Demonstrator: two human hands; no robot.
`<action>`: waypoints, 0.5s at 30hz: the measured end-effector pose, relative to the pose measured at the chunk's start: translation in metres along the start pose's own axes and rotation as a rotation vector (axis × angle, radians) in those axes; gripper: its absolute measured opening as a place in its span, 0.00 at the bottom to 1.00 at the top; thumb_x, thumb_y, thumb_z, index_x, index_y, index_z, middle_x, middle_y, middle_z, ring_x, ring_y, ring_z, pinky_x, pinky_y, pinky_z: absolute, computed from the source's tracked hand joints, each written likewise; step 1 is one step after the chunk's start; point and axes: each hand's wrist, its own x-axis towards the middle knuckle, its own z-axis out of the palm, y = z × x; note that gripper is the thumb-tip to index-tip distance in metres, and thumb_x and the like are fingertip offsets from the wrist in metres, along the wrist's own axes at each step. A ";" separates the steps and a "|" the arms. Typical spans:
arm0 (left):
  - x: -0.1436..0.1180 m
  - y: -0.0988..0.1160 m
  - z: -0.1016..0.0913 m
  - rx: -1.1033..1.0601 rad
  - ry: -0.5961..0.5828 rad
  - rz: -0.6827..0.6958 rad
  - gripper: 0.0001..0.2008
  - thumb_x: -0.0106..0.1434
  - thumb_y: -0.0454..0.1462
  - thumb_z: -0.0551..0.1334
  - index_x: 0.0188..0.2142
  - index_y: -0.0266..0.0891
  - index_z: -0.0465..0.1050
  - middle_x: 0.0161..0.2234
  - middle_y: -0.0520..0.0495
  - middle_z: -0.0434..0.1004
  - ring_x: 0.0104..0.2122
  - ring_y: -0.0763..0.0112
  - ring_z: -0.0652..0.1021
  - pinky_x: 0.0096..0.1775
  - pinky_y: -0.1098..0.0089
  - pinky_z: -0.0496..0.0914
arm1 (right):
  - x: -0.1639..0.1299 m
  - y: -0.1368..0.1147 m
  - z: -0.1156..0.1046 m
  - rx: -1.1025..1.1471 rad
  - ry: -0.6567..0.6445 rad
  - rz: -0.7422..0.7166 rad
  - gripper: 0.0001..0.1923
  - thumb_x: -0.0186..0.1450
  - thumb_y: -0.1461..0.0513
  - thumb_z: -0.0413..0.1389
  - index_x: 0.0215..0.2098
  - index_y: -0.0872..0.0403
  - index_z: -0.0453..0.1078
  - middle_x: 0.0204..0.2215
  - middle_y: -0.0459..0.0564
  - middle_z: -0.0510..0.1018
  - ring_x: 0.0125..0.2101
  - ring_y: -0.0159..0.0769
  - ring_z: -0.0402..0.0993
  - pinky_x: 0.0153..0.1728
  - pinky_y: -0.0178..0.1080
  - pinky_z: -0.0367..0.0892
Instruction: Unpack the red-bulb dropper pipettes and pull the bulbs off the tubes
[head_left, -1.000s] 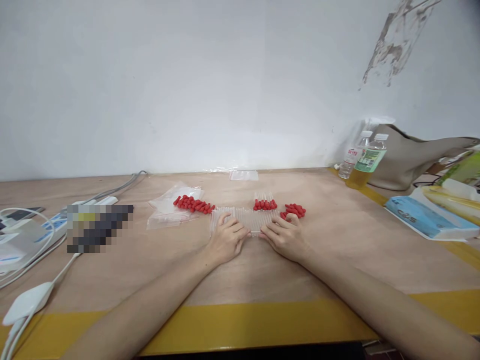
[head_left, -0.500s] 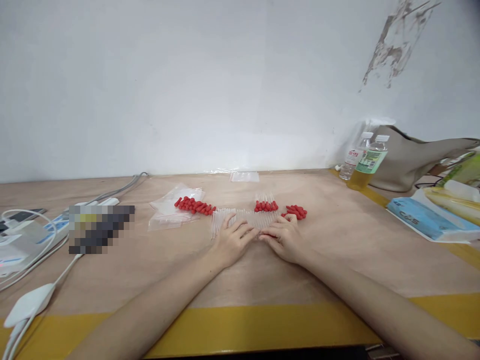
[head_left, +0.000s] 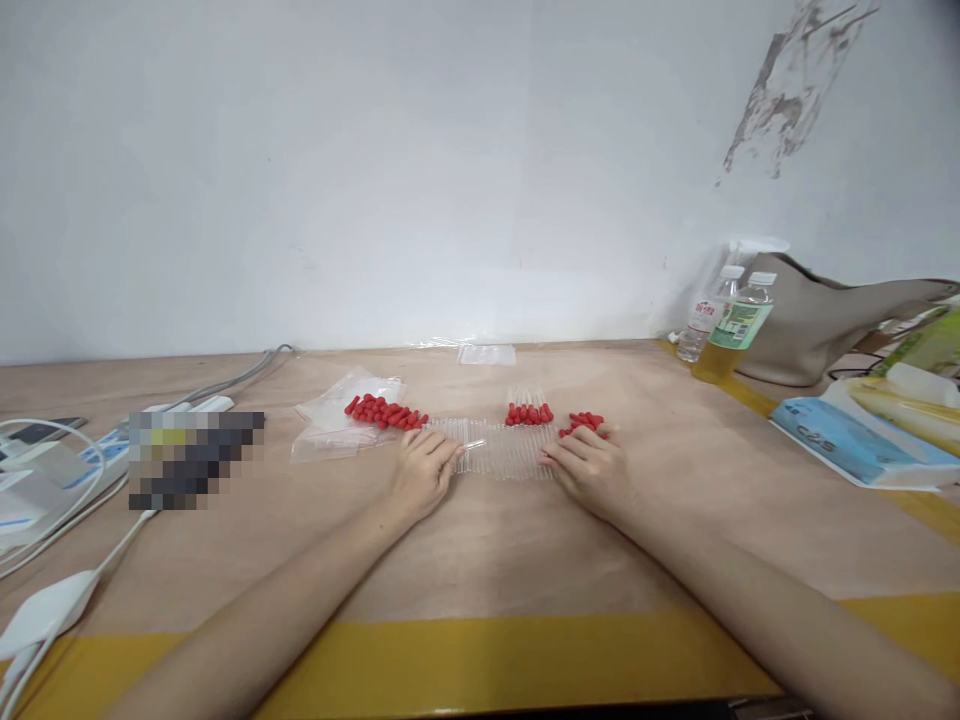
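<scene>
A row of thin clear tubes (head_left: 501,452) lies side by side on the table, between my two hands. My left hand (head_left: 426,468) is curled over the left end of the row, its fingers held together against the tubes. At the right end, my right hand (head_left: 596,470) bends its fingers onto the outer tubes. Red rubber bulbs (head_left: 384,411) lie in a heap just beyond my left hand. Another heap of red bulbs (head_left: 583,424) is partly covered by my right fingers. Behind the row are several clear tubes with red bulbs (head_left: 529,412) on their near ends.
Clear plastic bags (head_left: 322,440) lie under and beside the left heap; another small bag (head_left: 487,355) is near the wall. Left are a power strip (head_left: 112,455), cables and a blurred dark object (head_left: 196,460). Right stand two bottles (head_left: 731,335), a tissue pack (head_left: 855,440) and a grey bag (head_left: 795,320).
My hands have moved apart, from near the middle of the tube row to its two ends. More of the tubes' middle shows now.
</scene>
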 end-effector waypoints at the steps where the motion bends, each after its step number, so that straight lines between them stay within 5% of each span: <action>1: 0.000 -0.004 0.001 -0.020 0.007 -0.021 0.12 0.63 0.35 0.50 0.32 0.37 0.70 0.26 0.48 0.69 0.29 0.71 0.69 0.38 0.67 0.64 | 0.001 0.005 -0.001 0.059 0.001 0.052 0.10 0.63 0.58 0.48 0.33 0.51 0.70 0.27 0.48 0.75 0.32 0.35 0.68 0.37 0.40 0.53; 4: 0.005 -0.009 0.006 -0.073 0.016 -0.069 0.13 0.63 0.34 0.48 0.42 0.36 0.68 0.30 0.46 0.67 0.30 0.71 0.69 0.33 0.71 0.65 | 0.006 0.019 -0.003 0.264 -0.007 0.290 0.12 0.62 0.55 0.49 0.40 0.52 0.66 0.30 0.50 0.76 0.31 0.36 0.70 0.33 0.38 0.59; 7: 0.010 -0.009 0.016 -0.051 0.032 -0.081 0.18 0.61 0.31 0.47 0.49 0.36 0.63 0.33 0.45 0.64 0.31 0.71 0.68 0.33 0.70 0.66 | 0.010 0.037 -0.006 0.368 0.007 0.519 0.12 0.59 0.54 0.50 0.35 0.53 0.66 0.27 0.49 0.75 0.27 0.34 0.69 0.29 0.36 0.62; 10: 0.013 -0.012 0.026 -0.008 0.059 -0.043 0.16 0.60 0.31 0.48 0.46 0.37 0.66 0.30 0.46 0.64 0.30 0.71 0.68 0.31 0.71 0.65 | 0.009 0.061 -0.007 0.348 0.023 0.656 0.10 0.57 0.57 0.51 0.30 0.55 0.68 0.25 0.49 0.75 0.24 0.33 0.68 0.26 0.35 0.62; 15: 0.013 -0.014 0.033 0.057 0.048 0.092 0.12 0.59 0.28 0.49 0.37 0.38 0.69 0.30 0.46 0.68 0.31 0.69 0.70 0.34 0.70 0.66 | 0.005 0.085 -0.009 0.485 0.051 0.787 0.15 0.56 0.59 0.50 0.37 0.58 0.70 0.28 0.53 0.75 0.24 0.33 0.68 0.26 0.36 0.64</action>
